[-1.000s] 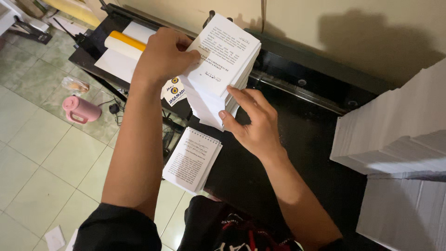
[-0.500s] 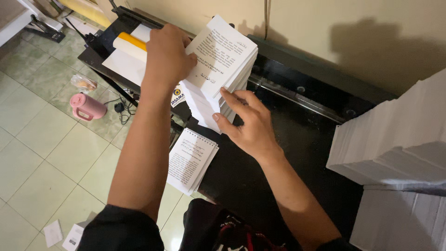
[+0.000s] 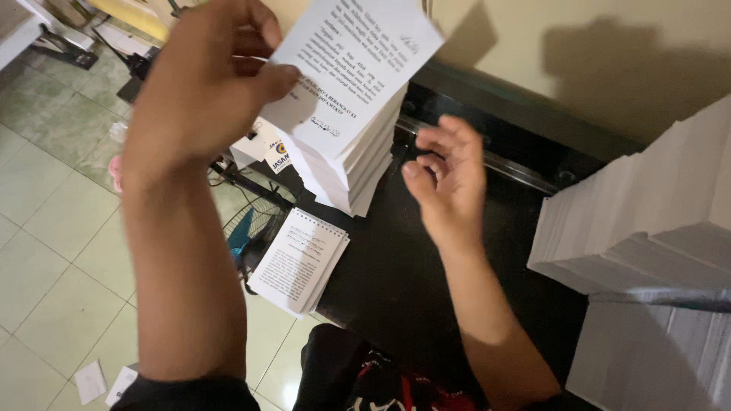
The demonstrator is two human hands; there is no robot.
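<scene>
My left hand (image 3: 202, 84) grips the left edge of a thick stack of small white printed pages (image 3: 346, 99), lifted and tilted above the black table (image 3: 396, 281). My right hand (image 3: 449, 179) hovers just right of the stack with its fingers loosely curled, apart from the paper and holding nothing. A thin spiral-bound booklet (image 3: 298, 261) of the same printed pages lies on the table's near left edge, below the lifted stack.
Tall piles of white paper (image 3: 647, 221) stand at the right. A metal rail (image 3: 518, 164) runs along the table's back by the beige wall. Tiled floor (image 3: 53, 251) lies at the left with paper scraps (image 3: 91, 380) and a pink object (image 3: 116, 173).
The stack has risen closer to the camera in my left hand. My right hand has come off the stack's lower edge and now hangs free beside it.
</scene>
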